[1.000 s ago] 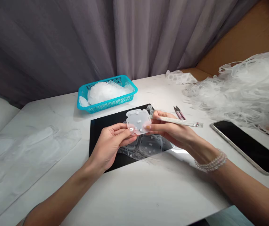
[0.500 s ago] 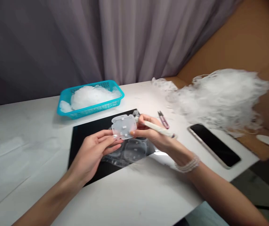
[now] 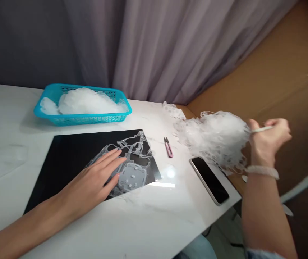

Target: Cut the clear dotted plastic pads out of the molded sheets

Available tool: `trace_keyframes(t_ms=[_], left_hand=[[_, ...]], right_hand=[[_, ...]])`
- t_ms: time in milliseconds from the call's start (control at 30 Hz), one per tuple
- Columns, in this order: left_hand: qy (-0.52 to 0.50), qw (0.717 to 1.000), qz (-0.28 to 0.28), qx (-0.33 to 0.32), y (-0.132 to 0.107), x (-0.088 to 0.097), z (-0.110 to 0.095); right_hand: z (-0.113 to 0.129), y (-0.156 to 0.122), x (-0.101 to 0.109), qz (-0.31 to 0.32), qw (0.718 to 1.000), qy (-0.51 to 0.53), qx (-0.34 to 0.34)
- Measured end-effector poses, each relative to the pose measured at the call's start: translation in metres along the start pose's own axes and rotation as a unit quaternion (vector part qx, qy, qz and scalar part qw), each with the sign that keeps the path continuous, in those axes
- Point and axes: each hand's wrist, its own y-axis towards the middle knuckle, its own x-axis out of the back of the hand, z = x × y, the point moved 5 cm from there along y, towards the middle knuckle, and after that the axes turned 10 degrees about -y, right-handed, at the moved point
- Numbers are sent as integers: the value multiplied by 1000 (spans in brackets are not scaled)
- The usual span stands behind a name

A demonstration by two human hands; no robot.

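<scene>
My left hand [image 3: 100,176] lies with fingers stretched out on a clear plastic sprue frame [image 3: 143,147], which rests on a black mat [image 3: 59,162]. Just beyond its fingertips, a translucent rounded-square plate [image 3: 132,177] with small raised tabs sits within the frame. Far to the right, beside the heap of white plastic scraps [image 3: 218,136], my right hand [image 3: 271,140] is raised and closed around a slim white pen-like tool [image 3: 263,129]. Its fingers are partly turned away, so whether they hold anything more is hidden.
A turquoise basket [image 3: 89,119] with white translucent pieces stands at the back left. Pink thread snips [image 3: 168,148] and a phone [image 3: 209,180] lie right of the mat. A brown cardboard wall [image 3: 283,79] rises at the right, and a grey curtain [image 3: 143,54] hangs behind.
My right hand has swung far right with the pen-like tool. The plate formerly between both hands is no longer seen in them. My left hand has come down onto the frame.
</scene>
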Motion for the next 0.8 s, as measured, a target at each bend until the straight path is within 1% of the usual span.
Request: trace_keyframes(t_ms=[33,67,100,133,167,200,233,267,300,333,367,400,467,533,600,633,700,767,800], left_hand=[[30,1000,7,-5,2,-1,2],[57,998,15,-6,3,-3,4],[80,997,25,-4,4,-4,7],[97,995,36,-1,4,-5,9],[110,993,48,3,5,-6,10],[119,991,58,8,4,-6,11],[124,990,67,13,4,-6,12],[127,989,71,19,4,-7,12],[128,989,73,24,3,-6,13],[128,989,73,29,3,-6,14],[129,989,71,33,3,-6,15],[130,989,68,35,3,-5,17],[131,989,66,29,5,-2,23],[131,989,62,23,8,3,31],[137,989,49,20,13,11,39],[148,988,36,15,15,16,42],[180,984,6,-8,17,25,41],[208,977,-19,-39,11,27,30],[216,975,-26,-52,6,25,22]], right_hand=[[-6,-8,4,-30,999,-31,-22],[-4,-20,8,-48,998,-39,-18],[4,-35,10,-43,999,-27,7],[17,-51,11,-27,999,-2,33],[36,-69,8,19,997,30,63],[57,-88,2,91,990,68,88],[82,-109,-8,192,968,113,113],[108,-132,-20,299,930,160,144],[133,-154,-31,379,889,185,175],[155,-174,-42,443,851,192,209],[173,-189,-51,461,834,193,235],[187,-201,-61,465,823,193,262],[204,-215,-79,447,820,195,300],[213,-216,-95,425,825,197,317],[219,-205,-108,401,836,198,318],[222,-195,-112,383,846,200,313],[226,-173,-116,329,877,200,289],[228,-152,-111,263,910,193,254],[228,-146,-105,244,921,193,235]])
